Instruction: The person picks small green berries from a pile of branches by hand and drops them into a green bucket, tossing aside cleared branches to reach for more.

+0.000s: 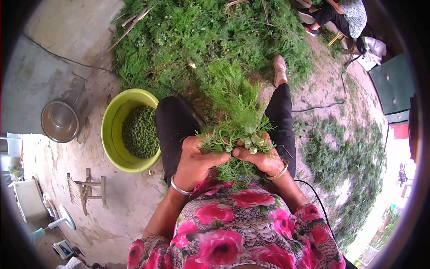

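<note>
Feathery green stalks fill the middle of the view: a bunch of plants (235, 121) with fine, thread-like leaves and small pale pods lies across the person's lap, between knees in black trousers. Both hands meet at its lower end. The left hand (197, 159), a smooth silver bangle on its wrist, is curled tight around the stems, thumb pressed across toward the other hand. The right hand (262, 157), with a gold bangle, is closed too, fingertips pinching at the cluster of pods where the two hands touch. Just beside the left knee stands a round lime-green plastic basin (109, 130), its thick rim glossy, part filled with small, rounded green peas (140, 132). Further left on the cracked, mottled concrete floor sits a dented steel bowl (59, 121), shiny and shallow. A large loose heap of the same leafy plants (201, 31) spreads on the ground ahead of the feet, with more scattered thinly on the right. A low wooden stool (87, 188) with a woven seat stands near the basin.
</note>
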Tool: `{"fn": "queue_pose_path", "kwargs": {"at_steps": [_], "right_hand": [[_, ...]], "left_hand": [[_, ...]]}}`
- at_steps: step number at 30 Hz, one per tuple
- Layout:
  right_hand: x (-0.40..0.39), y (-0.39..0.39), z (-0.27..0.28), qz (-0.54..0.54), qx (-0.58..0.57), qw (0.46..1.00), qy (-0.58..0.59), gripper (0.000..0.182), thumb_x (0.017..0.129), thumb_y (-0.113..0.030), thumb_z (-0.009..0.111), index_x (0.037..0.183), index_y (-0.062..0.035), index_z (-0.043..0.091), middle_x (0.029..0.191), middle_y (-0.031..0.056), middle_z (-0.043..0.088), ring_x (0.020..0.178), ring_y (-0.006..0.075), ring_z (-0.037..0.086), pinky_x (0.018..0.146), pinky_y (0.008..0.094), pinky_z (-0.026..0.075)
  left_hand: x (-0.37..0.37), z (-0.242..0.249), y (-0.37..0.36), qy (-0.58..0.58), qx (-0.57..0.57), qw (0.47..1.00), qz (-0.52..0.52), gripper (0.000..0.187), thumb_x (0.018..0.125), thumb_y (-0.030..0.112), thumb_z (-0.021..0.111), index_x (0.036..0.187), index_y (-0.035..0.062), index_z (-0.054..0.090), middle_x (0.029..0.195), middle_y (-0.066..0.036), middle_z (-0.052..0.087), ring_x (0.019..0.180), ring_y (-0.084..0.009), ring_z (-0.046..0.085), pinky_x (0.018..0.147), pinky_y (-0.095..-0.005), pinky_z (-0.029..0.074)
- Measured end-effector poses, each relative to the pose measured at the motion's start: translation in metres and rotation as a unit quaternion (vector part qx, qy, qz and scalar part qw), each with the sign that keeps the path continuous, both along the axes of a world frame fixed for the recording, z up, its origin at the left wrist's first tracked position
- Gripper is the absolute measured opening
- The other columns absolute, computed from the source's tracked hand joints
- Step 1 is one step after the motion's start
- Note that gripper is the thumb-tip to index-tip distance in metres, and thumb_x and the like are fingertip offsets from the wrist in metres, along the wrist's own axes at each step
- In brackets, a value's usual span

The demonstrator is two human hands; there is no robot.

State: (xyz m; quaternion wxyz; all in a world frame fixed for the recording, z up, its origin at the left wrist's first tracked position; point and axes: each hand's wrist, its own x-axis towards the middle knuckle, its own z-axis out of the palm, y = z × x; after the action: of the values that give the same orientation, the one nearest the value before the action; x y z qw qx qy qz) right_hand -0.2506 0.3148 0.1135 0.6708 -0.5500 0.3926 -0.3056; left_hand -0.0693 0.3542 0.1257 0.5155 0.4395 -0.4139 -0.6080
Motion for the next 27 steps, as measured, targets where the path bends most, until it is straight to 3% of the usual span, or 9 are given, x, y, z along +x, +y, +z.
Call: {"fn": "queue_pose_path", "kwargs": {"at_steps": [2, 4, 8, 13, 15, 17, 19, 23, 27], "right_hand": [[0.0, 0.003, -0.006, -0.009, -0.069, 0.997, 0.031, 0.018, 0.075, -0.012, 0.074, 0.085, -0.0033, 0.061, 0.076, -0.0006, 0.061, 0.072, 0.0079, 0.055, 0.063, 0.0264, 0.045], [0.007, 0.007, 0.001, -0.045, -0.036, 0.998, 0.041, 0.017, 0.076, -0.013, 0.073, 0.084, -0.0037, 0.061, 0.076, 0.0, 0.061, 0.072, 0.0081, 0.055, 0.063, 0.0268, 0.044], [0.007, 0.009, -0.021, -0.064, -0.05, 0.995, 0.059, 0.014, 0.078, -0.015, 0.069, 0.081, -0.0052, 0.06, 0.076, 0.0033, 0.061, 0.072, 0.0084, 0.055, 0.064, 0.0271, 0.043], [0.012, 0.011, 0.003, -0.078, 0.023, 0.993, 0.082, 0.013, 0.078, -0.013, 0.069, 0.081, -0.0057, 0.059, 0.077, 0.0022, 0.062, 0.073, 0.0077, 0.057, 0.065, 0.0269, 0.044], [0.003, 0.013, -0.007, -0.078, 0.007, 0.997, 0.006, 0.015, 0.078, -0.012, 0.071, 0.085, -0.0041, 0.06, 0.078, -0.0008, 0.062, 0.074, 0.0066, 0.056, 0.064, 0.0268, 0.045], [-0.001, 0.009, -0.001, -0.065, 0.053, 0.995, -0.05, 0.019, 0.077, -0.011, 0.072, 0.09, -0.002, 0.061, 0.079, -0.0026, 0.061, 0.075, 0.0062, 0.054, 0.063, 0.0264, 0.045], [-0.003, 0.008, -0.001, -0.08, 0.07, 0.993, -0.052, 0.021, 0.077, -0.009, 0.071, 0.093, -0.0015, 0.061, 0.078, -0.0025, 0.059, 0.074, 0.0067, 0.053, 0.063, 0.0258, 0.045], [-0.003, 0.006, -0.002, -0.096, 0.135, 0.982, -0.095, 0.022, 0.077, -0.005, 0.069, 0.096, -0.0023, 0.059, 0.081, -0.0015, 0.059, 0.075, 0.0083, 0.054, 0.064, 0.0255, 0.044], [-0.003, 0.007, -0.003, -0.137, 0.131, 0.977, -0.1, 0.024, 0.079, -0.009, 0.068, 0.1, -0.0025, 0.058, 0.089, 0.0013, 0.059, 0.081, 0.0106, 0.054, 0.071, 0.0255, 0.044]], "left_hand": [[0.0, 0.0, 0.001, 0.037, 0.048, 0.998, 0.012, 0.017, 0.072, 0.0, 0.067, 0.088, -0.0026, 0.063, 0.078, -0.004, 0.065, 0.07, -0.0103, 0.058, 0.062, -0.0244, 0.045], [0.003, -0.003, 0.0, -0.205, -0.077, 0.976, 0.003, 0.015, 0.072, -0.001, 0.066, 0.086, -0.0021, 0.063, 0.071, -0.004, 0.063, 0.064, -0.0077, 0.056, 0.058, -0.0235, 0.043], [-0.01, 0.002, -0.001, -0.238, -0.085, 0.966, 0.047, 0.012, 0.071, -0.002, 0.065, 0.083, -0.002, 0.062, 0.067, -0.006, 0.061, 0.06, -0.0073, 0.054, 0.055, -0.0238, 0.042], [-0.006, -0.014, -0.005, -0.333, -0.101, 0.91, 0.227, 0.008, 0.07, -0.001, 0.063, 0.077, -0.0027, 0.06, 0.064, -0.007, 0.06, 0.059, -0.0082, 0.053, 0.055, -0.0234, 0.042], [0.015, -0.011, 0.0, -0.287, -0.104, 0.929, 0.208, 0.007, 0.074, -0.002, 0.057, 0.08, -0.0042, 0.061, 0.077, -0.007, 0.062, 0.067, -0.0126, 0.057, 0.06, -0.0239, 0.046], [0.042, -0.013, 0.004, -0.419, -0.179, 0.86, 0.23, 0.008, 0.078, 0.001, 0.059, 0.083, -0.0046, 0.063, 0.07, -0.004, 0.059, 0.057, -0.0089, 0.051, 0.053, -0.0231, 0.043], [0.06, -0.006, 0.01, -0.034, 0.006, 0.95, 0.309, 0.009, 0.082, 0.002, 0.057, 0.084, -0.0041, 0.062, 0.072, -0.005, 0.059, 0.058, -0.0121, 0.053, 0.052, -0.0253, 0.045], [0.136, -0.029, 0.027, 0.242, 0.081, 0.919, 0.301, 0.01, 0.083, 0.007, 0.057, 0.089, -0.0008, 0.06, 0.079, -0.009, 0.058, 0.069, -0.0153, 0.056, 0.06, -0.0305, 0.05], [0.189, -0.058, 0.044, 0.107, 0.049, 0.897, 0.426, 0.024, 0.08, 0.008, 0.062, 0.102, -0.0018, 0.058, 0.093, -0.014, 0.061, 0.079, -0.0222, 0.059, 0.072, -0.036, 0.051]]}}
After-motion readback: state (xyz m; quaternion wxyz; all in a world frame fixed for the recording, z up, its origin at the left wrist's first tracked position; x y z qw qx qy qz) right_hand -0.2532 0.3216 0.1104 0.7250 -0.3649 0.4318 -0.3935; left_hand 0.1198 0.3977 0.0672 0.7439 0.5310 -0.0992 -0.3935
